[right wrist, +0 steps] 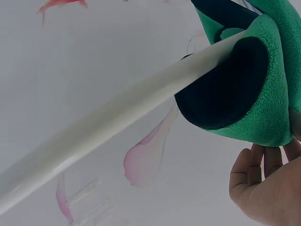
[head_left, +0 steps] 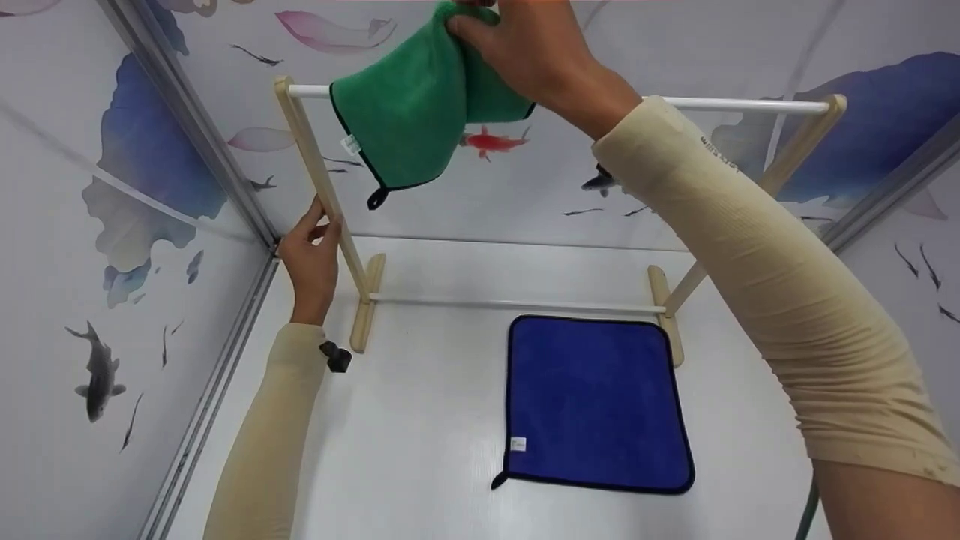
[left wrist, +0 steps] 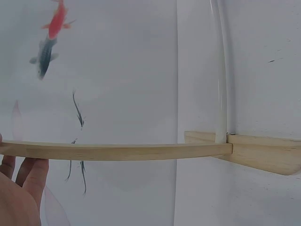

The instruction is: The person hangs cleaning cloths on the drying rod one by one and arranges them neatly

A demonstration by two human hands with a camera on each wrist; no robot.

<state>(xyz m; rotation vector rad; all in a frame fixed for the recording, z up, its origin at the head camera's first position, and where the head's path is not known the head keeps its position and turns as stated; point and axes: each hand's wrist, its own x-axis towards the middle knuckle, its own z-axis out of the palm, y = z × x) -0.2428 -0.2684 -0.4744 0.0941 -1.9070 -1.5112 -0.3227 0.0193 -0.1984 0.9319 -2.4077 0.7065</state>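
Observation:
A green cloth point(head_left: 409, 112) with black edging, a white tag and a corner loop drapes over the white top rail point(head_left: 742, 106) of a wooden rack. My right hand point(head_left: 536, 56) pinches the cloth's upper part above the rail; in the right wrist view the fingers of this hand point(right wrist: 270, 183) meet its fuzzy green side, and its dark underside point(right wrist: 225, 89) faces the rail. At the rack's left upright point(head_left: 307, 146), my left hand point(head_left: 311, 259) grips the wood between thumb and fingers. The left wrist view shows those fingertips point(left wrist: 37, 176) against the upright point(left wrist: 117, 151).
A blue cloth point(head_left: 592, 405) with black edging lies flat on the white surface point(head_left: 412, 435), near the rack's right foot point(head_left: 664, 315). A white lower rail point(head_left: 517, 304) joins the two feet. Walls printed with fish and petals enclose the left, back and right.

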